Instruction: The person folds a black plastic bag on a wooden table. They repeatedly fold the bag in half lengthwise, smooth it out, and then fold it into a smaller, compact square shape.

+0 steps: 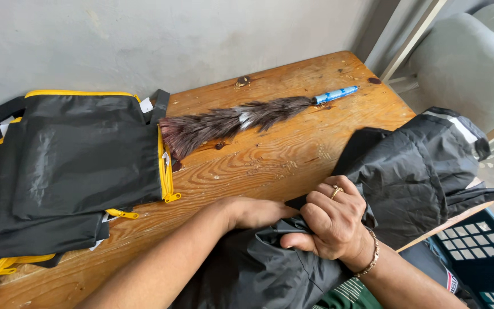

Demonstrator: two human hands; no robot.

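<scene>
A black fabric piece (407,171) lies bunched over the near right part of the wooden table (270,154). My right hand (335,220), with a ring and a bracelet, grips a fold of this fabric. My left hand (255,213) reaches across under the right one, its fingers tucked into the same fabric and mostly hidden. A stack of black bags with yellow zips (64,166) lies on the left of the table. A feather duster (235,121) with a blue handle lies across the middle, apart from both hands.
A grey wall (144,34) runs behind the table. A pale padded chair (464,63) stands at the far right. A dark blue plastic crate (481,252) sits on the floor at the lower right, beside the table edge.
</scene>
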